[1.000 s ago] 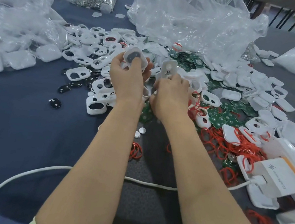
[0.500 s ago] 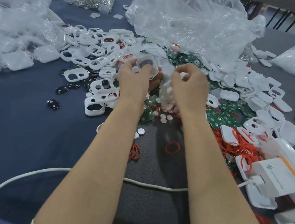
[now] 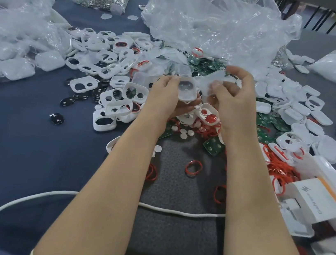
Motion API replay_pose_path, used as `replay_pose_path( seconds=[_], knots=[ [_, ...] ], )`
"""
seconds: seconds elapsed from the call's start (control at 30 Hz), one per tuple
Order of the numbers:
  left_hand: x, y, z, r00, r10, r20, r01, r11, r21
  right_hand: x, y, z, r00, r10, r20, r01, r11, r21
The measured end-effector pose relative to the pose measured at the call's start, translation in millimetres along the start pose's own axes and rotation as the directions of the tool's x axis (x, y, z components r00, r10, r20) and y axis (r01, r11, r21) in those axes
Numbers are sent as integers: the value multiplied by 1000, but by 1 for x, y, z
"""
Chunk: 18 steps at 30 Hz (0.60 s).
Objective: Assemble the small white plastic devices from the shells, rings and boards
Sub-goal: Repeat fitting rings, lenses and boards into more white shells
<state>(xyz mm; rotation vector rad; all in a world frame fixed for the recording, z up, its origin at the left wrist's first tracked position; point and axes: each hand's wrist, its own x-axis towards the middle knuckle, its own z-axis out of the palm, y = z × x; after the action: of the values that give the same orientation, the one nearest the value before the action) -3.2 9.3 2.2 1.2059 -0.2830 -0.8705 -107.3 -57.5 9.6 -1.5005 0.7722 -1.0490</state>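
My left hand (image 3: 164, 96) holds a small white shell (image 3: 186, 90) with a dark window in it, raised above the table's middle. Just to its right, my right hand (image 3: 235, 98) pinches a thin translucent white piece (image 3: 213, 82), blurred by motion, close to the shell but apart from it. Below the hands lie an open white shell with a red ring (image 3: 207, 114), small white round discs (image 3: 184, 133), loose red rings (image 3: 193, 167) and green boards (image 3: 214, 145). White frames with cut-outs (image 3: 110, 97) are heaped to the left.
Crumpled clear plastic bags (image 3: 216, 24) stand at the back and left. Black oval pieces (image 3: 56, 118) lie on the blue cloth at left. A white charger block (image 3: 316, 202) and its cable (image 3: 181, 212) sit at right and across the front. More white shells (image 3: 295, 106) pile at right.
Both hands have moved right and lowered slightly. My right hand has lifted out of the pile holding a translucent piece and brought it up beside the shell in my left hand.
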Motion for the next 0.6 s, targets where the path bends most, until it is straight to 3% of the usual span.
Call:
replay_pose_path(
  seconds=[0.1, 0.2, 0.4, 0.5, 0.6],
  knots=[
    [-1, 1, 0, 1000, 14, -13, -14, 1000, 20, -1, -2, 1, 993, -38, 114, 39, 999, -9],
    [-2, 2, 0, 1000, 14, -8, -14, 999, 42, -2, -4, 3, 989, -80, 127, 92, 992, -91],
    [-6, 2, -2, 990, 139, -26, -137, 988, 74, 3, 5, -5, 992, -112, -58, 86, 937, -338],
    [-8, 6, -5, 965, 233, -123, -232, 973, 23, 5, 7, -8, 974, -179, -139, 85, 855, -511],
    [-8, 9, -9, 924, 286, -254, -304, 952, -30, 5, 10, -9, 977, -171, -127, 57, 787, -614]
  ],
)
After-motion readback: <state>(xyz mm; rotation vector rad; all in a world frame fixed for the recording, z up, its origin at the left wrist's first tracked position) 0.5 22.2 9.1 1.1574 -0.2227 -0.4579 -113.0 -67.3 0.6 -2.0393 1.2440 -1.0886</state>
